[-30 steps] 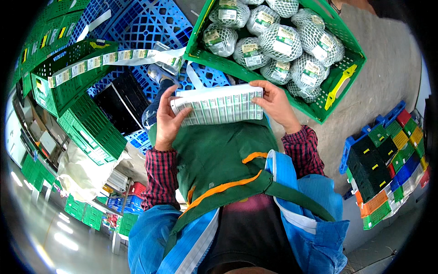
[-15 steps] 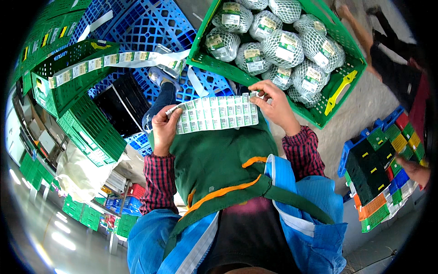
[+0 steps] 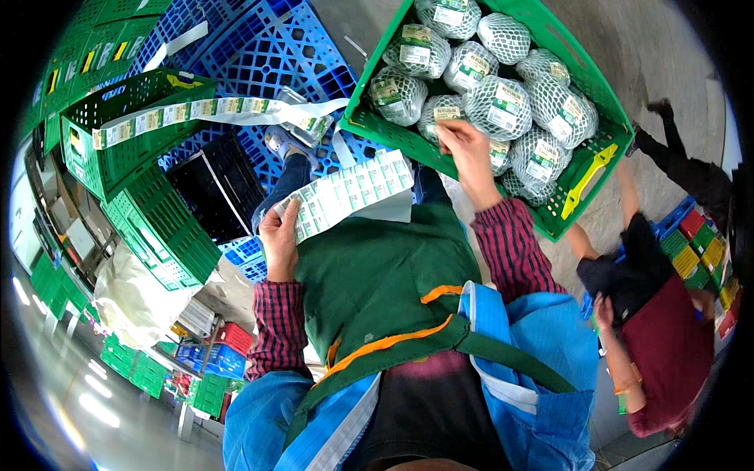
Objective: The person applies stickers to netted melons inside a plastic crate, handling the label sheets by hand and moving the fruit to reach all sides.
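The person's left hand (image 3: 279, 243) was gripping, thumb on top, the near left end of a long white paper sheet of small green-printed labels (image 3: 349, 192), held out over a dark green cloth apron (image 3: 377, 259). From where I stood, the sheet's long axis slanted from that thumb forward and to the right, its free end pointing toward the crate, its printed face turned up and a plain white layer showing beneath its lower right edge. The right hand (image 3: 471, 161) was off the sheet, fingers bent in toward the thumb at the crate's near edge; I couldn't tell whether they were closed on anything. Just beyond stood a green plastic crate with perforated walls (image 3: 416, 149), full of round bundles in white foam netting (image 3: 499, 108) bearing labels, a yellow plastic handle (image 3: 589, 180) on its right end. To the left, a narrow white strip of labels (image 3: 184, 114) stretched sideways above a blue plastic lattice pallet (image 3: 306, 47). Off to the right was another person in a dark red top (image 3: 667, 345).
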Action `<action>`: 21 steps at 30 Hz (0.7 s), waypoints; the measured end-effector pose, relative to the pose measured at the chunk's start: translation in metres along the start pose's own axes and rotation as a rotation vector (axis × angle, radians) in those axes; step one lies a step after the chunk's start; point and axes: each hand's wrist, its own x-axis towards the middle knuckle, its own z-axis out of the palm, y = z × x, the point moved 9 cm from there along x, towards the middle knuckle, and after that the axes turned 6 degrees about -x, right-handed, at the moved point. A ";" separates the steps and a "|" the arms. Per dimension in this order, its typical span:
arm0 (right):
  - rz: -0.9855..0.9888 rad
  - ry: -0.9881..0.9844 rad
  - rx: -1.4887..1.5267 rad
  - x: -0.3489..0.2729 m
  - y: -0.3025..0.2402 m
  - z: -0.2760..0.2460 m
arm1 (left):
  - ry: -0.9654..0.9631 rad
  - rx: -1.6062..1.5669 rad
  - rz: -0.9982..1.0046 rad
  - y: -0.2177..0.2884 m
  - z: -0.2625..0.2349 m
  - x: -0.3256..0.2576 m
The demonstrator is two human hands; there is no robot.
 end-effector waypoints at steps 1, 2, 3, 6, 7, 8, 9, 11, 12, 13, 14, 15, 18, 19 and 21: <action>0.007 -0.020 0.011 0.017 0.013 0.010 | 0.002 0.010 0.018 0.000 -0.004 0.000; -0.045 0.003 -0.029 0.032 0.018 0.018 | 0.007 0.049 0.007 0.003 -0.003 -0.001; -0.101 0.018 -0.071 0.047 0.024 0.030 | 0.010 0.050 0.013 0.004 -0.002 -0.002; -0.237 0.079 -0.336 0.083 0.026 0.056 | 0.005 0.053 0.013 0.003 -0.003 -0.003; -0.244 0.072 -0.397 0.091 0.026 0.062 | 0.009 0.041 0.016 0.002 -0.004 -0.003; -0.277 0.078 -0.460 0.096 0.025 0.066 | 0.011 0.029 0.020 0.002 -0.003 -0.003; -0.310 0.083 -0.530 0.099 0.016 0.070 | 0.013 0.012 0.021 0.000 -0.001 -0.003; -0.328 0.091 -0.686 0.103 0.011 0.076 | 0.024 0.023 0.005 -0.002 0.003 -0.004; -0.315 0.095 -0.772 0.104 0.010 0.079 | 0.020 0.022 0.001 -0.002 0.005 -0.004; -0.301 0.100 -0.858 0.106 0.009 0.081 | 0.016 0.022 -0.003 -0.002 0.006 -0.005; -0.301 0.113 -0.870 0.105 0.007 0.079 | 0.006 0.018 0.022 -0.001 0.008 -0.004; -0.256 0.137 -0.870 0.104 0.007 0.074 | 0.011 0.010 0.021 0.000 0.007 -0.005; -0.204 0.192 -0.829 0.103 0.007 0.059 | -0.006 -0.021 0.018 0.011 0.013 -0.010; -0.317 0.242 -0.804 0.101 0.002 0.051 | -0.008 0.024 0.045 0.015 0.011 -0.010; -0.274 0.143 -0.522 0.097 0.006 0.038 | -0.011 0.105 0.102 0.020 0.006 -0.009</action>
